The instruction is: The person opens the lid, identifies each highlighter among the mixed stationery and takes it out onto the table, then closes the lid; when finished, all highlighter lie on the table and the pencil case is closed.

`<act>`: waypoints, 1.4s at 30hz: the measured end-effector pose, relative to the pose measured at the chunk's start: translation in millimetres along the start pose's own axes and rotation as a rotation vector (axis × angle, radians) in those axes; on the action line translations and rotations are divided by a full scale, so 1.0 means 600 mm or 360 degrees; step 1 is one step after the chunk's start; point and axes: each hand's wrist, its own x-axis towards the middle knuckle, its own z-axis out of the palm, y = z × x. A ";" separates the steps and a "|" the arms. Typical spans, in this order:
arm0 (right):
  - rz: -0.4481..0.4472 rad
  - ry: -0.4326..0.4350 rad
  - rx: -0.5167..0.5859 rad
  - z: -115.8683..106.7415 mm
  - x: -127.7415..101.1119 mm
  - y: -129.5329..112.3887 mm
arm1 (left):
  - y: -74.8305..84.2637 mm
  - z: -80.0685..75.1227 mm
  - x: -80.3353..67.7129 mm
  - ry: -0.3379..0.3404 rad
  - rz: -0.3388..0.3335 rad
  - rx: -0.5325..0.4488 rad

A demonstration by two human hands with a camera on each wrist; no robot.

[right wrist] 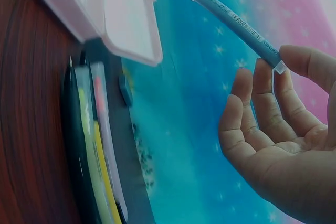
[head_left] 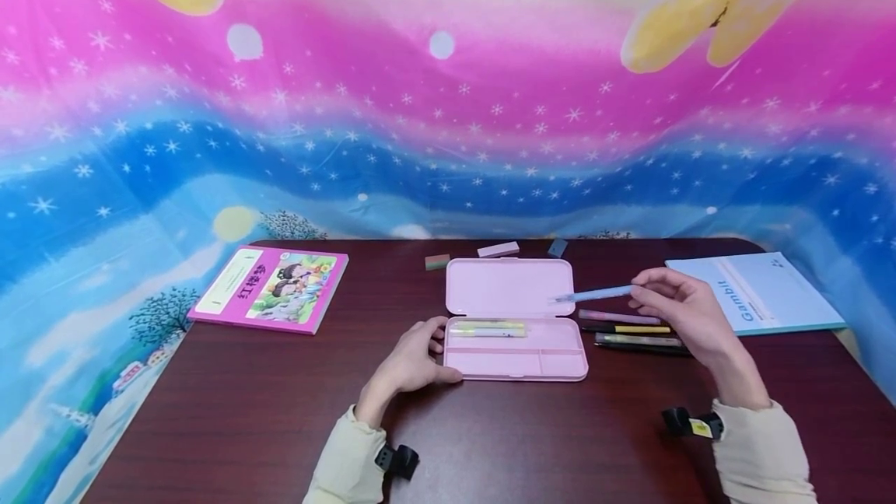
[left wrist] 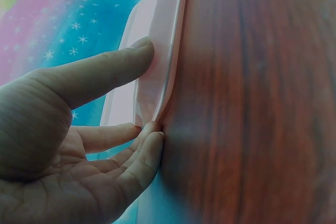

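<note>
An open pink pencil case (head_left: 516,364) lies on the table, its lid (head_left: 509,286) tipped back. Yellowish pens (head_left: 490,329) lie in its rear compartment; the two front compartments hold nothing visible. My left hand (head_left: 413,360) grips the case's left end, thumb (left wrist: 113,72) on the front wall and fingertips round the corner. Between thumb and fingertips, my right hand (head_left: 682,309) pinches one end of a light-blue capped pen (right wrist: 239,24). That pen (head_left: 598,294) is held above the table, its clear-capped end pointing left, by the lid's right edge.
Several pens (head_left: 625,328) lie right of the case, below my right hand. Behind the lid are a pink block (head_left: 498,250), a brown-green block (head_left: 437,262) and a small blue-grey block (head_left: 557,247). A pink book (head_left: 273,290) lies left, a blue Gambit book (head_left: 763,294) right.
</note>
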 end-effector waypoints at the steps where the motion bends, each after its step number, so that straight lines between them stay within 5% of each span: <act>1: 0.0001 0.0004 -0.0010 -0.005 -0.004 0.000 | 0.000 0.000 0.000 0.0000 0.0001 0.0000; 10: 0.0034 0.0006 -0.0294 -0.052 -0.039 0.016 | -0.002 0.001 0.001 -0.0003 0.0002 0.0004; 34: 0.0341 -0.0057 -0.0516 -0.127 -0.091 0.048 | -0.002 -0.001 0.000 -0.0001 -0.0007 0.0026; 42: 0.0397 -0.0063 -0.0933 -0.130 -0.091 0.053 | -0.001 0.000 0.001 -0.0004 -0.0010 0.0026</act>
